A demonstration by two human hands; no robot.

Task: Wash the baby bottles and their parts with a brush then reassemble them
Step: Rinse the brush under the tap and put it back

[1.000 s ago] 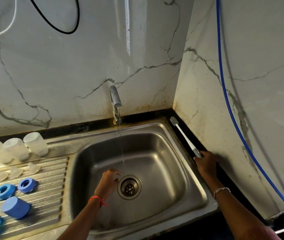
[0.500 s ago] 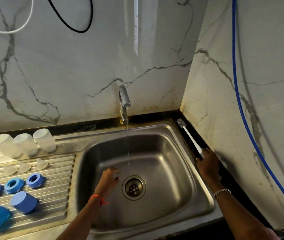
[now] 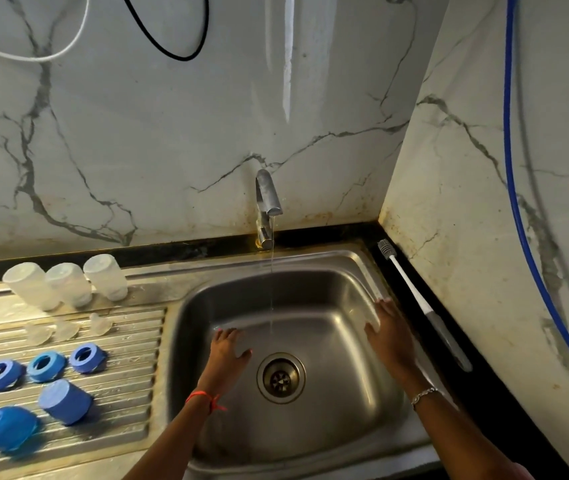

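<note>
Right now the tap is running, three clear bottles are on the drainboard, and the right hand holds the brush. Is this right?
Not quite. The head view shows the right hand open at the sink rim, holding nothing; the brush lies apart from it on the black ledge. The tap is running and three clear bottles are on the drainboard.
</note>
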